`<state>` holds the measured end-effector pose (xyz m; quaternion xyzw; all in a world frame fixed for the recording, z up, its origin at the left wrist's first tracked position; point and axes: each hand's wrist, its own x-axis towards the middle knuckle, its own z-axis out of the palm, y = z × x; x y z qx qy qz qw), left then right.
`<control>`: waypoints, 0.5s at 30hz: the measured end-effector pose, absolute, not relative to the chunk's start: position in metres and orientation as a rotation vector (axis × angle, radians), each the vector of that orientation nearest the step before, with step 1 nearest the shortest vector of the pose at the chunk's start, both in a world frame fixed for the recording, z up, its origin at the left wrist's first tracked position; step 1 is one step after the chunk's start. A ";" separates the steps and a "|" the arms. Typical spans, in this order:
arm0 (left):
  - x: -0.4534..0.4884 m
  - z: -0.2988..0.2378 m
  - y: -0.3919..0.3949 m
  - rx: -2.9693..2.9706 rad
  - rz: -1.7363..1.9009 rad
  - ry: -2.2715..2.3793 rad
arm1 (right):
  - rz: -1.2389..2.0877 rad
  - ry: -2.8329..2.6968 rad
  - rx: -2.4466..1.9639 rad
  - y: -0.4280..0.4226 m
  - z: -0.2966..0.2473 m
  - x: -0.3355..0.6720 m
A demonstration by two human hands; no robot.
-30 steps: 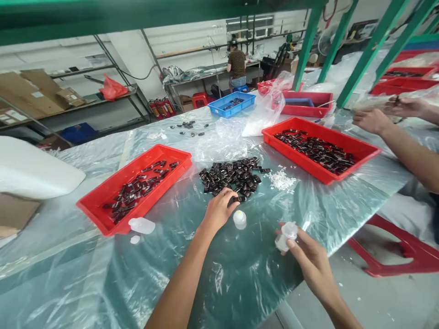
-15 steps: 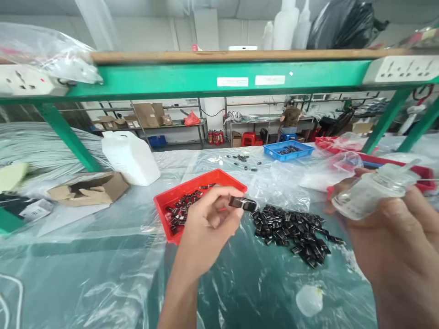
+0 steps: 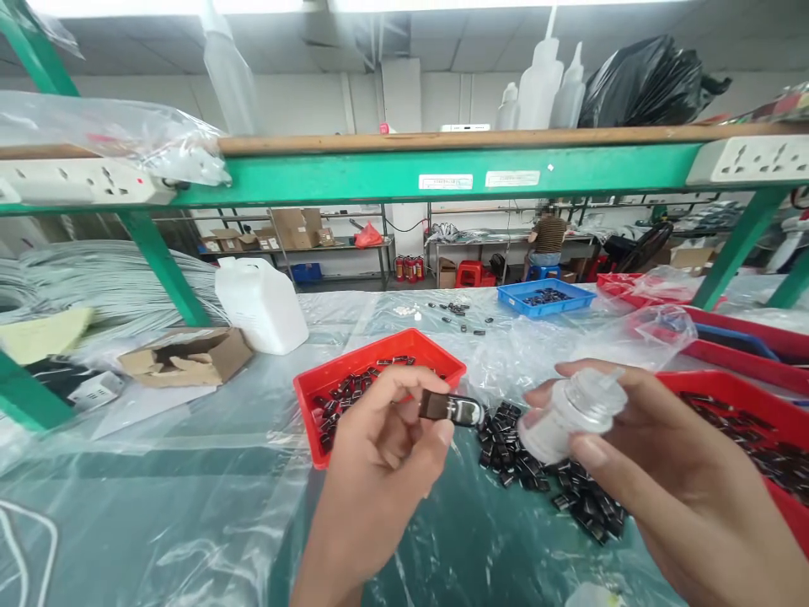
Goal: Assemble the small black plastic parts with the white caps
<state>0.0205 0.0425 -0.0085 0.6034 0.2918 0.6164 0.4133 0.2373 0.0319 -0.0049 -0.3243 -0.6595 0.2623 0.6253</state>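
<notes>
My left hand pinches a small glossy black piece with a silvery rounded end, between thumb and fingertips. I cannot make out what kind of part it is. My right hand is wrapped round a small clear plastic bottle, tilted, with a thin tip at its neck. The bottle is a short way right of the black piece, apart from it. Below the bottle lies a heap of similar black pieces, partly covered by it. Behind my left hand stands a red tray holding more such pieces.
A blue tray and loose pieces are farther back. Another red tray is at the right. At left are a white jug and a cardboard box. A green shelf beam crosses above. Someone sits far behind.
My right hand has brought the bottle leftward and down, close to the black piece. The left hand still holds its piece, now showing the silvery end more. The view has tilted up.
</notes>
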 end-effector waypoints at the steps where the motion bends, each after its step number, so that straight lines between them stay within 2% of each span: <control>1: 0.018 -0.008 0.041 1.498 1.590 0.729 | 0.634 -1.549 -0.754 0.032 -0.007 0.234; 4: 0.011 -0.002 0.038 1.478 1.751 0.746 | 0.741 -1.655 -0.863 0.029 -0.032 0.213; 10: 0.016 0.007 0.040 1.447 1.934 0.876 | 0.926 -1.978 -1.287 0.012 -0.137 0.164; 15: 0.030 0.000 0.039 1.617 1.846 0.877 | 0.971 -1.921 -1.349 0.006 -0.181 0.160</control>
